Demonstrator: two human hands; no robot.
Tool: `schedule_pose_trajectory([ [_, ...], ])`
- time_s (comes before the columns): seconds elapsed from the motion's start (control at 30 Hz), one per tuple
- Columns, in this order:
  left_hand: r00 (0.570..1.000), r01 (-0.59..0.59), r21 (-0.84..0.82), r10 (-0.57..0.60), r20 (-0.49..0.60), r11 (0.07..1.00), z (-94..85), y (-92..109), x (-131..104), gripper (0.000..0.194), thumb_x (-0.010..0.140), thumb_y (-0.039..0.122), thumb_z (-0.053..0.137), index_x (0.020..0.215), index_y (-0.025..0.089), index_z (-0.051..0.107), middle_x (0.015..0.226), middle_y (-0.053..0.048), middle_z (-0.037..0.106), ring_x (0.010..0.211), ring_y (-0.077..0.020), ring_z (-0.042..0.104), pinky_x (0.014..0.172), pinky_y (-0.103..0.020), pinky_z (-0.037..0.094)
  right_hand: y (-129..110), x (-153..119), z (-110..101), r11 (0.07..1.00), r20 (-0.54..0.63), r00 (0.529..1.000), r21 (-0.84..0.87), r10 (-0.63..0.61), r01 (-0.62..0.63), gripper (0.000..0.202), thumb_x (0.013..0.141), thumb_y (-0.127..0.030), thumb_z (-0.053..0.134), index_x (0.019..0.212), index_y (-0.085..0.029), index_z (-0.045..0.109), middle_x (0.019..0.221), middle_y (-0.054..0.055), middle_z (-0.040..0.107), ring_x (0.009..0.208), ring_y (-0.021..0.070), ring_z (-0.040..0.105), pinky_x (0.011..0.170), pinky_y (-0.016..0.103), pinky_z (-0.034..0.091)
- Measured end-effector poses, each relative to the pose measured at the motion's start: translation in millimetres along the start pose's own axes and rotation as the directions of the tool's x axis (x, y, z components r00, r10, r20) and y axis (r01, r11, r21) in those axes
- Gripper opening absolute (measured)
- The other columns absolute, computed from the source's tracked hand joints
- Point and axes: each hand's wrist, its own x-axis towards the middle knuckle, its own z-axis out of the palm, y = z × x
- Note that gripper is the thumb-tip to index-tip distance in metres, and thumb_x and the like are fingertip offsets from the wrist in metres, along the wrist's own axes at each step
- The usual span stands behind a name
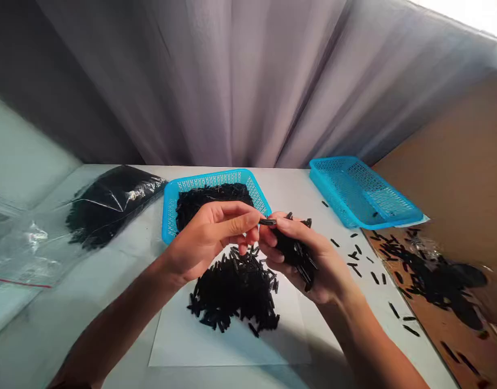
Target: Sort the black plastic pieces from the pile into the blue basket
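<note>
Between the fingertips of both hands is one small, slim black piece [267, 221], its exact kind too small to make out. My left hand [216, 229] pinches its left end with thumb and forefinger. At the other end, the thumb of my right hand [323, 256] presses on it, while a bunch of similar black pieces [295, 251] lies in that palm under the curled fingers. Below the hands, a loose pile of black pieces [236, 289] is heaped on a white sheet [183, 340]. Behind my left hand stands a blue basket [169, 202] filled with more of them, partly hidden.
A clear plastic bag [114, 200] full of black pieces lies at the left. Back right, another blue basket [341, 213] sits near the table edge. Stray pieces dot the white table [333, 329] there, and more lie on the brown surface [427, 319] beyond. A grey curtain [232, 81] hangs behind.
</note>
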Motion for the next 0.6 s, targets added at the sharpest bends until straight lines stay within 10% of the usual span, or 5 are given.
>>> schedule_pose_trajectory([
  [0.27,0.998,0.054,-0.038,-0.055,-0.004,0.998,1.9,-0.7,1.7,0.026,0.085,0.037,0.084,0.076,0.015,0.074,0.066,0.001,0.066,0.059,-0.005,0.054,0.05,-0.01,0.046,2.5,-0.5,0.5,0.997,0.038,0.998,0.054,0.06,-0.062,0.026,0.075,-0.031,0.088,0.07,-0.013,0.07,0.066,-0.001,0.062,0.05,0.0051,0.052,0.037,0.011,0.033],
  [0.6,0.964,-0.202,0.215,0.233,-0.131,0.955,7.1,-1.1,-3.5,0.01,0.085,0.032,0.085,0.085,0.022,0.082,0.074,0.001,0.074,0.065,-0.0055,0.062,0.058,-0.01,0.052,3.8,-3.9,1.5,0.934,-0.076,0.957,-0.254,-0.279,0.252,0.021,0.078,-0.034,0.086,0.072,-0.018,0.074,0.064,0.0,0.064,0.055,0.0081,0.053,0.047,0.016,0.039],
])
